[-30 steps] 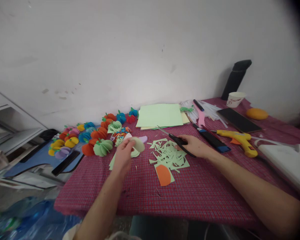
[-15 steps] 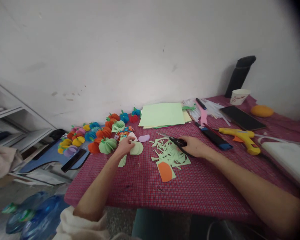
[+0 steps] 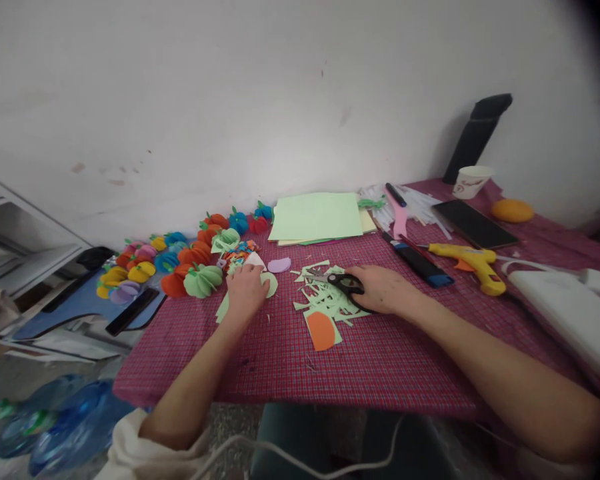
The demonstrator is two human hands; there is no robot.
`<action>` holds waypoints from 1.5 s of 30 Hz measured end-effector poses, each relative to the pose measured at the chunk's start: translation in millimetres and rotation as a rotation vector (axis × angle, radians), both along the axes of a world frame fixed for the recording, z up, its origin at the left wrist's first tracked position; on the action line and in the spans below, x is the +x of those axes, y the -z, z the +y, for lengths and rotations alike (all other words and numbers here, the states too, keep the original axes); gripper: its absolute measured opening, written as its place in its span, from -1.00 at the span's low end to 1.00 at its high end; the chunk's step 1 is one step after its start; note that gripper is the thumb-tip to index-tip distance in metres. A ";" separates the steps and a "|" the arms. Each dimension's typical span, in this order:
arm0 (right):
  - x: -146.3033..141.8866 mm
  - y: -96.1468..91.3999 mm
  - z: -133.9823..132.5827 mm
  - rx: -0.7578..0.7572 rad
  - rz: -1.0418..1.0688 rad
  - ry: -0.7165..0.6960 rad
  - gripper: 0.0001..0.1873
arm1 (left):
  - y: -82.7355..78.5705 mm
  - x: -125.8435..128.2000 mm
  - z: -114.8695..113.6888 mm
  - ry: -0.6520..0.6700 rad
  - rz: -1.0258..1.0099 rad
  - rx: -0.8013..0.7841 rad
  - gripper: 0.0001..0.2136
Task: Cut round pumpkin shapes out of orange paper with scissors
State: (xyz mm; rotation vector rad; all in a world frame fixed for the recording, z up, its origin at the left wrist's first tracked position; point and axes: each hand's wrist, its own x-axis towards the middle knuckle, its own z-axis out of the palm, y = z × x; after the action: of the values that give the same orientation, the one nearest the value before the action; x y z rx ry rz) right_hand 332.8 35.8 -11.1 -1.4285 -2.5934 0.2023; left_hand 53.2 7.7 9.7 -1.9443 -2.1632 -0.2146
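Observation:
My right hand [image 3: 380,289] has its fingers around the black handles of a pair of scissors [image 3: 349,283], whose blades point left over a heap of pale green paper scraps [image 3: 325,300]. An orange paper piece with a rounded edge [image 3: 321,331] lies at the front of this heap. On the left, my left hand [image 3: 247,288] rests palm down, fingers spread and thumb apart, over pale green paper circles [image 3: 269,284] and partly hides them. Pale green strips [image 3: 223,309] stick out beside its wrist, and a lilac paper piece [image 3: 279,265] lies just beyond.
Several folded-paper pumpkins [image 3: 203,281] crowd the table's left side. Green paper sheets [image 3: 316,217] lie by the wall. To the right are a blue-black cutter [image 3: 423,263], a yellow glue gun [image 3: 473,261], a phone [image 3: 475,223] and a paper cup [image 3: 471,183].
My left hand has gone from pinching at the edge of the green circles to lying flatter over them. The scissors have shifted lower onto the scraps, blades parted slightly. The view has tilted slightly.

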 end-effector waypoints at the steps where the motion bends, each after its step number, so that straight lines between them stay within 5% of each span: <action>1: 1.6 -1.1 -0.2 0.023 -0.023 -0.019 -0.55 | -3.3 6.8 -4.2 0.006 0.030 0.033 -0.69; 6: 8.1 -12.1 1.5 0.065 -0.046 -0.048 -0.59 | -11.1 36.8 -27.4 0.251 -0.064 -0.097 -0.73; 11: -4.0 -18.3 -5.3 0.042 0.258 0.064 -0.71 | 0.0 53.7 -52.1 0.391 -0.188 -0.204 -0.70; 15: -23.5 -6.0 -18.1 -0.172 0.437 -0.060 -0.71 | 13.1 57.4 -59.5 0.392 -0.183 -0.196 -0.62; 24: -41.9 8.4 -29.8 -0.171 0.356 -0.077 -0.53 | 28.2 58.2 -69.5 0.357 -0.152 -0.099 -0.62; 31: -52.0 13.7 -35.4 -0.278 0.522 -0.077 -0.48 | 33.8 61.8 -76.2 0.336 -0.203 -0.052 -0.61; 38: -49.8 22.1 -33.9 -0.302 0.550 -0.147 -0.67 | 33.5 63.7 -80.4 0.344 -0.255 0.017 -0.59; 42: -50.6 22.7 -28.6 -0.347 0.727 -0.108 -0.77 | 36.0 58.9 -78.4 0.319 -0.443 0.159 -0.58; 45: -48.0 13.5 -23.0 -0.400 0.956 -0.099 -0.73 | 33.3 55.5 -69.5 0.264 -0.770 0.222 -0.64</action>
State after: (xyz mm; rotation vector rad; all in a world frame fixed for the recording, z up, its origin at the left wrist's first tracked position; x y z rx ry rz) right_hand 284.7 12.8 -24.6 -0.9207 -1.8540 1.1457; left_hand 108.7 -61.7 -23.5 -2.2321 -2.1044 -1.3804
